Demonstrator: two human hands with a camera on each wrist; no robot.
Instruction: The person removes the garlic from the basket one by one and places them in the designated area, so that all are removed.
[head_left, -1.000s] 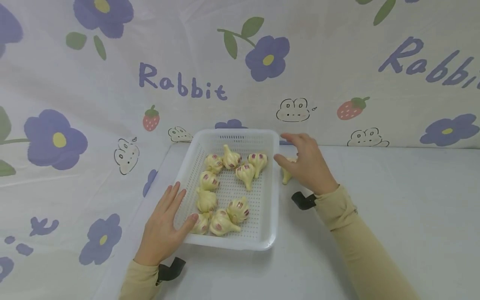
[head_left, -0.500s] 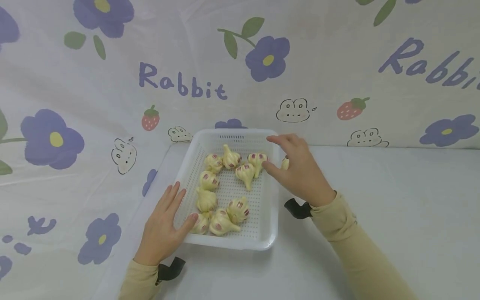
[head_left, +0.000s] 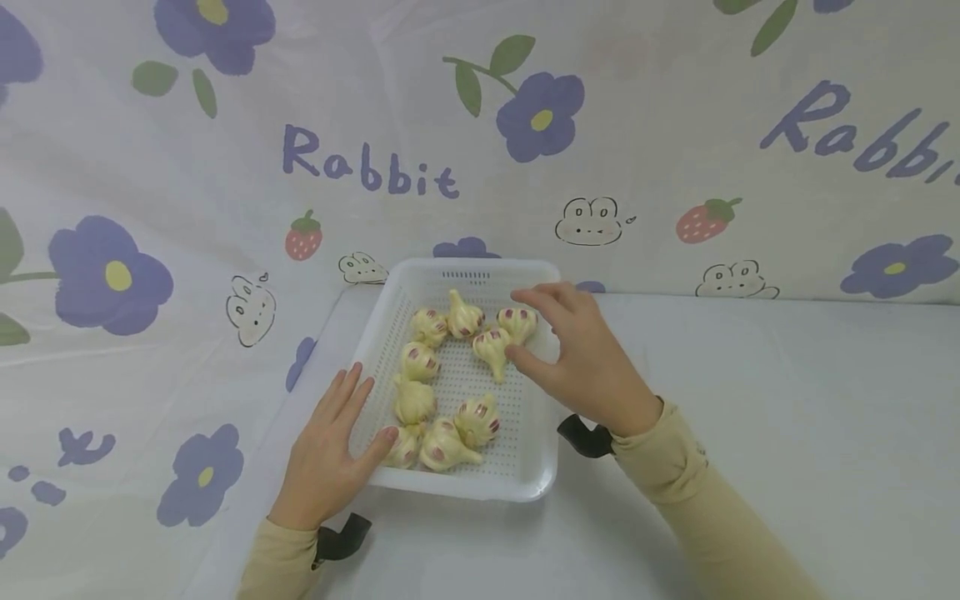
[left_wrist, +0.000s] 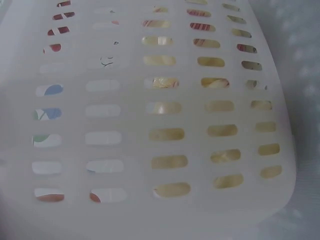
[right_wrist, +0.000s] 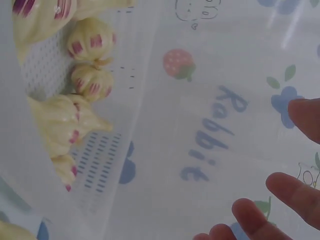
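Observation:
A white plastic basket (head_left: 543, 450) holds several pale garlic bulbs (head_left: 415, 400) with purple patches. My left hand (head_left: 322, 454) rests on its left rim near the front corner, fingers straight and thumb over the edge. The left wrist view has only the slotted basket wall (left_wrist: 127, 125), with bulbs showing through. Over the right rim is my right hand (head_left: 581, 358), fingers spread, holding nothing. Its thumb overlaps a bulb (head_left: 517, 323) in the head view; I cannot tell whether they touch. The right wrist view shows its fingers (right_wrist: 295, 195) apart, above the bulbs (right_wrist: 70, 122).
Outside the basket, a further pale bulb (right_wrist: 15, 231) shows partly in the right wrist view; my right hand hides it in the head view. The white table (head_left: 787, 400) extends to the right. A patterned cloth (head_left: 645, 125) hangs behind, close to the basket's far edge.
My right hand has moved left, from beside the loose bulb on the right to above the basket's right side. My left hand and the basket have stayed put.

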